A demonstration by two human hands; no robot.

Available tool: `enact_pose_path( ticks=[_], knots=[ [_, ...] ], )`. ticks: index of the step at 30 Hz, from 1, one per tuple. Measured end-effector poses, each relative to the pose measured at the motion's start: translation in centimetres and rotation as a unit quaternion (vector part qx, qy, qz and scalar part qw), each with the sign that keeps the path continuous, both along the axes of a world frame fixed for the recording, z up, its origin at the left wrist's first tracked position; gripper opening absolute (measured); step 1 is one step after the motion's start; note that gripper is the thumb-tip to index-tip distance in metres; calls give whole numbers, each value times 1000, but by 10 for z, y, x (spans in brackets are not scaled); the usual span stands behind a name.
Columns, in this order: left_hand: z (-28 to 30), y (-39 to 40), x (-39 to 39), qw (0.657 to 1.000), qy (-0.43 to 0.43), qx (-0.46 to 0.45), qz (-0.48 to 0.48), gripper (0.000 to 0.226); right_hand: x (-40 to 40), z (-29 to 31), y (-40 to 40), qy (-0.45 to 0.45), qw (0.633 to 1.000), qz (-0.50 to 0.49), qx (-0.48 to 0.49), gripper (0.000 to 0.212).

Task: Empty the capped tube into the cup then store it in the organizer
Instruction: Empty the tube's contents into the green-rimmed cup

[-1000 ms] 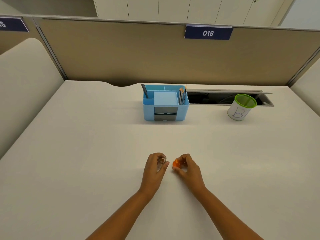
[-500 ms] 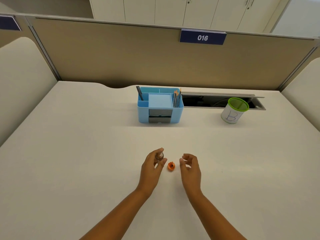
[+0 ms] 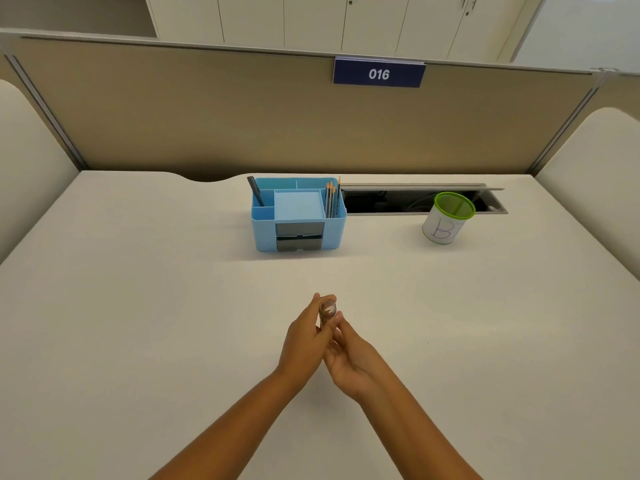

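Note:
A small clear tube (image 3: 327, 309) stands upright near the middle of the desk, its mouth uncapped and facing up. My left hand (image 3: 304, 341) grips it from the left. My right hand (image 3: 350, 362) presses against it from the right, fingertips on the tube just below the mouth. The orange cap is out of sight. A white cup (image 3: 446, 223) with a green rim and a letter B stands at the back right. The blue organizer (image 3: 266, 233) sits at the back centre, well beyond both hands.
The organizer holds a dark pen (image 3: 255, 190) on its left and several pencils (image 3: 332, 199) on its right. An open cable slot (image 3: 391, 202) runs behind the cup. A beige partition (image 3: 242, 109) closes the desk's far edge.
My right hand let go of the orange cap on the desk, then moved left and joined my left hand on the tube. The cap has dropped out of sight.

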State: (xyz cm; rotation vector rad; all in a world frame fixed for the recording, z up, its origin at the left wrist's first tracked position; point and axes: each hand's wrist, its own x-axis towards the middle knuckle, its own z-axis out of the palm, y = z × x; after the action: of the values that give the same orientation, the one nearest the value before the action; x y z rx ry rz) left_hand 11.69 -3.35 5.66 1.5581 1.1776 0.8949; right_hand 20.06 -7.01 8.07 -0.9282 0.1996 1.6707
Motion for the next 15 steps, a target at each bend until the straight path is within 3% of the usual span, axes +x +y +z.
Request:
enact_pose_path(
  ticks=[7, 11, 12, 15],
  knots=[
    [-13, 21, 5, 992, 115, -19, -55, 82, 49, 14, 35, 30, 991, -129, -17, 30],
    [-37, 14, -8, 989, 137, -19, -60, 86, 100, 31, 60, -13, 969, -246, -7, 34],
    [-43, 13, -11, 987, 147, -5, -61, 85, 112, 35, 62, -60, 966, -252, 16, 31],
    [-56, 10, -23, 971, 209, 69, -95, 86, 138, 44, 72, -324, 935, -129, 55, 19]
  ],
)
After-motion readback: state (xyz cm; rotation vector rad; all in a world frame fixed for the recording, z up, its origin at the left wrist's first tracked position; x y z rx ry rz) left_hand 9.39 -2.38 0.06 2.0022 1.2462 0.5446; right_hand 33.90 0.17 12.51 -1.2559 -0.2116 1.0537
